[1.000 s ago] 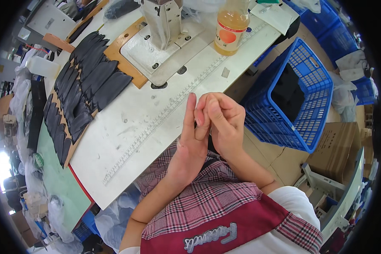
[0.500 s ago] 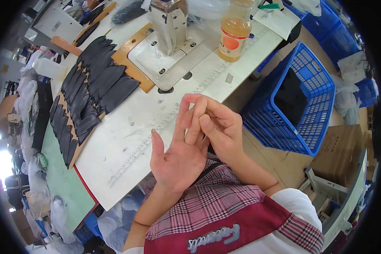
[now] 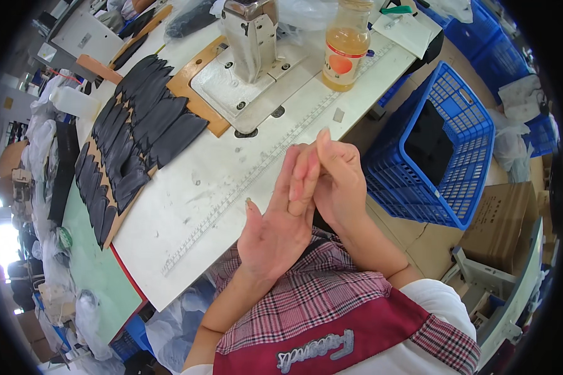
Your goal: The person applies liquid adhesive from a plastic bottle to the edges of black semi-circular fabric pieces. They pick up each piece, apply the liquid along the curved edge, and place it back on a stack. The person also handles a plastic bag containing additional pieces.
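My left hand (image 3: 275,234) is palm up over the table's near edge, its thumb spread away and its fingers stretched out. My right hand (image 3: 341,184) is against those fingers from the right, its thumb raised beside their tips. Its other fingers are partly hidden behind the left hand's fingers and look closed round them. I see no tool or workpiece in either hand. Beyond the hands is the white sewing table (image 3: 213,206) with a printed ruler scale. Dark, leaf-shaped pieces (image 3: 128,119) lie in overlapping rows on wooden strips to the left.
A sewing machine (image 3: 251,44) stands at the back, beside a bottle of amber liquid (image 3: 344,53). To the right, a blue plastic crate (image 3: 397,178) holds a dark flat piece. A cardboard box (image 3: 500,225) is behind it. A green surface (image 3: 97,275) adjoins the table on the left.
Both hands have shifted slightly to the right. My right thumb has lifted from the left fingers and points up, and the right index finger no longer arches over them.
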Motion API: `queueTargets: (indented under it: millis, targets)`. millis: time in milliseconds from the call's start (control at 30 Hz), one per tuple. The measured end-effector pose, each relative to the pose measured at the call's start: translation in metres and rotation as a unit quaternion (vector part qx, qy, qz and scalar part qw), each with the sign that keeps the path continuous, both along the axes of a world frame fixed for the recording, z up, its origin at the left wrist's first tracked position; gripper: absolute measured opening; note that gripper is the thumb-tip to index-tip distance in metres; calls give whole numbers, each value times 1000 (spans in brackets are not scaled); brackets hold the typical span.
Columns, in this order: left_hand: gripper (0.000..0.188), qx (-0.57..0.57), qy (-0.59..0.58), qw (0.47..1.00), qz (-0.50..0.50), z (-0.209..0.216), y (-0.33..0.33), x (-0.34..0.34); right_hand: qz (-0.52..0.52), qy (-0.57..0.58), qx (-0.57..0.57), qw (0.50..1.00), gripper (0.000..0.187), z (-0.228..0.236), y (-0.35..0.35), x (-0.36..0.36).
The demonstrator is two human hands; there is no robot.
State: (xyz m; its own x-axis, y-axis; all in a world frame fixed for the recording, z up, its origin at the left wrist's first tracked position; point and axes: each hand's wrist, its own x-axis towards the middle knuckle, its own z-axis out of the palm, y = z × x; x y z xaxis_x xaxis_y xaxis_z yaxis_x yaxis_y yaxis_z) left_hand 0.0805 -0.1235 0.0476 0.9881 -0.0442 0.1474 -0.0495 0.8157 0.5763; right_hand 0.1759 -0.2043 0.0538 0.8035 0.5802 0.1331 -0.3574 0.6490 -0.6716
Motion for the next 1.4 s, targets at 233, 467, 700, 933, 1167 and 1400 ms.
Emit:
queueTargets:
  millis: [233,467,700,933,1167,1400]
  targets:
    - [92,-30,4,1000,-1,3,6,0,-95,-70,-126,985,31,9,-3,-12]
    - [98,125,17,991,53,0,-1,1,-237,-219,-229,918,21,-10,-1,-10]
    - [98,233,35,970,62,9,7,9,-286,-246,-284,882,30,-16,-6,12]
    - [91,15,72,996,55,-8,0,4,-31,-162,-172,971,27,14,-1,-43]
    - [78,42,68,996,48,-6,-4,5,-121,-260,-184,940,16,-8,10,-42]
    - [62,210,118,960,143,-30,-8,6,16,-109,-169,979,34,-15,-1,-19]
